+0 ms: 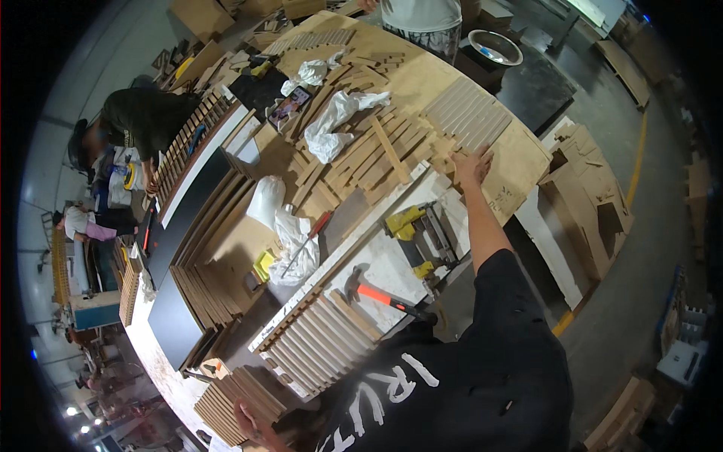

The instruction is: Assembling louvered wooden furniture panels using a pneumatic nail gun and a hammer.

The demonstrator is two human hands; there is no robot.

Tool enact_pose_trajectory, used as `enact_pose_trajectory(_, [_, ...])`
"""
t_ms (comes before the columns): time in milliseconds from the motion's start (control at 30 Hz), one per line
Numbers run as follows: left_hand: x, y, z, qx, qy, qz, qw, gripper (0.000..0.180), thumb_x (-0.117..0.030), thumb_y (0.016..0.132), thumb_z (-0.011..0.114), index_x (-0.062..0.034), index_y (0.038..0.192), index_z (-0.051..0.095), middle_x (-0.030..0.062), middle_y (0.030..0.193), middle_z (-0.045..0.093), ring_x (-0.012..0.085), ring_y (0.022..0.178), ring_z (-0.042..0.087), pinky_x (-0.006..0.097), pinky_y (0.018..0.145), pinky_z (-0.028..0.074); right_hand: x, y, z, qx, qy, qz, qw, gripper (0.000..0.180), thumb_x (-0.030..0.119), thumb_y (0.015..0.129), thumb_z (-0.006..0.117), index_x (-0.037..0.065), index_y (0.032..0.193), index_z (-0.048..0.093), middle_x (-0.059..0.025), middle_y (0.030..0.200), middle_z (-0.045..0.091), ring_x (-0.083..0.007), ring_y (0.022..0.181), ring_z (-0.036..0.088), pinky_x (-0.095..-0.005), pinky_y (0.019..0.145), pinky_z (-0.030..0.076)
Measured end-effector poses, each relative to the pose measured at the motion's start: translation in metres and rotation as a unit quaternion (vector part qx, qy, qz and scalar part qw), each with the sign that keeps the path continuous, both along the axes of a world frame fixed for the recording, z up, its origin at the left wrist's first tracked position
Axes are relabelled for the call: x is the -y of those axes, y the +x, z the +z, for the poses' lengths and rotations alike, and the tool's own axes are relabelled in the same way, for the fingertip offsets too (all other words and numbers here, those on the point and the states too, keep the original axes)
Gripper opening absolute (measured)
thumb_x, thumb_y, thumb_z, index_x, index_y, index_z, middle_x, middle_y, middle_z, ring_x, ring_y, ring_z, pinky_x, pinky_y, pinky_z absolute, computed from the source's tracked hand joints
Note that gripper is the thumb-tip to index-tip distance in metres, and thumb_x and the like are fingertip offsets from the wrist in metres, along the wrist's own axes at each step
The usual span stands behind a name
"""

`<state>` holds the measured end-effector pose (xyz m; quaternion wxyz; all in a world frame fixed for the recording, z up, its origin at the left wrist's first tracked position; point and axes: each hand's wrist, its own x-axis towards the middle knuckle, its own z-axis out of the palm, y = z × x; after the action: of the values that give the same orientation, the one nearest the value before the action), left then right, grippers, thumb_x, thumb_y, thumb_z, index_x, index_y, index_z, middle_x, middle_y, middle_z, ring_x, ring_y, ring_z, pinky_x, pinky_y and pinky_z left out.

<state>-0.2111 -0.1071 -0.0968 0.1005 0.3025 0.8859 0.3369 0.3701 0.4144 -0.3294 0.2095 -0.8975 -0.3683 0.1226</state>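
Observation:
My right hand (473, 167) is stretched far out over the worktable, its fingers spread at the edge of the loose wooden strips, close to a row of pale grey slats (468, 113). Nothing shows in its grip. At the lower left my left hand (254, 426) rests against a stack of brown slats (235, 403), fingers extended. Between my arms lies a slatted panel (320, 343) of parallel strips on a white board. Beside it are a hammer (380, 295) with an orange and black handle and a yellow-green nail gun (410, 233).
A pile of loose wooden strips (380, 154) covers the table's middle, with white plastic bags (331, 124), a phone (290, 108) and a red-handled screwdriver (320, 224). Dark panels (177, 301) stand at left. A co-worker (147, 113) bends over another slatted frame. Cardboard (587, 196) leans at right.

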Motion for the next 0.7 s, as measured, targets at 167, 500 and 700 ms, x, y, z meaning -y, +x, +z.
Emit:
enact_pose_trajectory(167, [-0.014,0.001,-0.014,0.052,-0.015,-0.058,0.997,0.039,-0.028,0.099,0.055,0.0025,0.124,0.057,0.0052,0.092,0.057,0.0128,0.084,0.054,0.024,0.077,0.045,-0.012,-0.005,0.005,0.054,0.0,-0.03,0.998,0.114,0.056,0.074,0.077,0.0,0.151,0.015,-0.0218,0.15,0.028,-0.0348,0.14,0.026,-0.0451,0.115,0.027])
enact_pose_trajectory(500, [-0.075,0.034,-0.004,0.058,0.017,-0.033,0.998,0.036,-0.013,0.098,0.049,0.0045,0.129,0.052,0.0059,0.095,0.056,0.0143,0.089,0.054,0.026,0.083,0.044,-0.014,-0.001,-0.004,0.054,0.029,-0.041,0.997,0.102,0.054,0.082,0.069,-0.002,0.15,0.018,-0.0203,0.152,0.028,-0.034,0.141,0.026,-0.0443,0.117,0.023])
enact_pose_trajectory(700, [-0.076,0.035,-0.004,0.063,0.048,-0.162,0.984,0.036,-0.014,0.099,0.05,0.005,0.129,0.052,0.0087,0.097,0.058,0.0167,0.089,0.055,0.028,0.083,0.044,-0.021,-0.001,-0.007,0.066,0.038,-0.065,0.995,0.1,0.054,0.083,0.068,-0.003,0.15,0.02,-0.021,0.15,0.03,-0.034,0.141,0.025,-0.0462,0.116,0.023])
